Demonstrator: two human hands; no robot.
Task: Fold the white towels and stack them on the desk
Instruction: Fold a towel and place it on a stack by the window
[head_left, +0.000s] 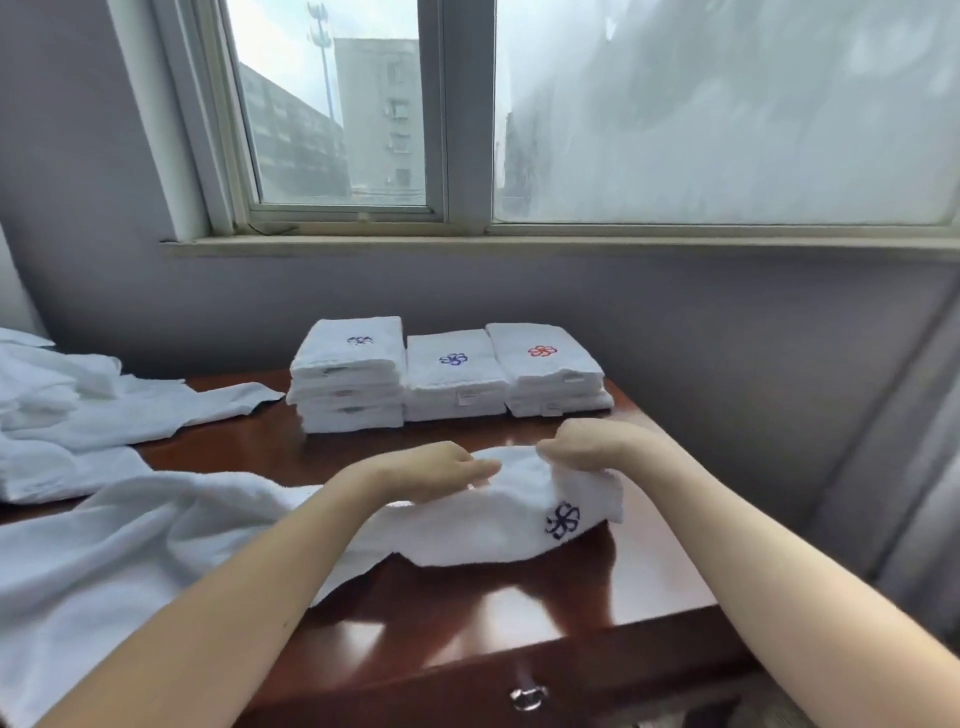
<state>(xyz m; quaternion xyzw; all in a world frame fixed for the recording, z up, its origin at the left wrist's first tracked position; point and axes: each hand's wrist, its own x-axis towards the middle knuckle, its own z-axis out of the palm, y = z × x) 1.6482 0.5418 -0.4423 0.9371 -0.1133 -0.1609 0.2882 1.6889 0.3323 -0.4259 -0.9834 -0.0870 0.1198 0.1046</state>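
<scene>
Now, towel being folded: a white towel (519, 525) lies across the front of the bench (519, 613). Its right end is lifted and doubled over, and its long left end trails off towards the bench's near-left edge. A dark blue emblem (562, 519) shows on the raised end.
Right hand: the right hand (587, 447) has its fingers curled down over the top of the raised fold and grips that end of the towel, with the wrist arched above it.
Left hand: the left hand (436, 470) lies palm down on the same ridge of cloth, just beside the right, its fingers nearly straight. The thumb is hidden, so I cannot tell whether it pinches underneath.
Arms: both forearms reach forward from the near edge and converge on the fold.
Handling: the cloth looks soft, light and limp, and it sags wherever it is not held. It seems best taken by the corners or along the folded edge, then smoothed flat. The polished top may let it slide.
Finished stacks: three stacks (454, 384) of folded towels stand side by side at the back of the bench, the left one tallest.
Left to do: loose towels (78, 410) lie heaped at the left, apparently unfolded.
</scene>
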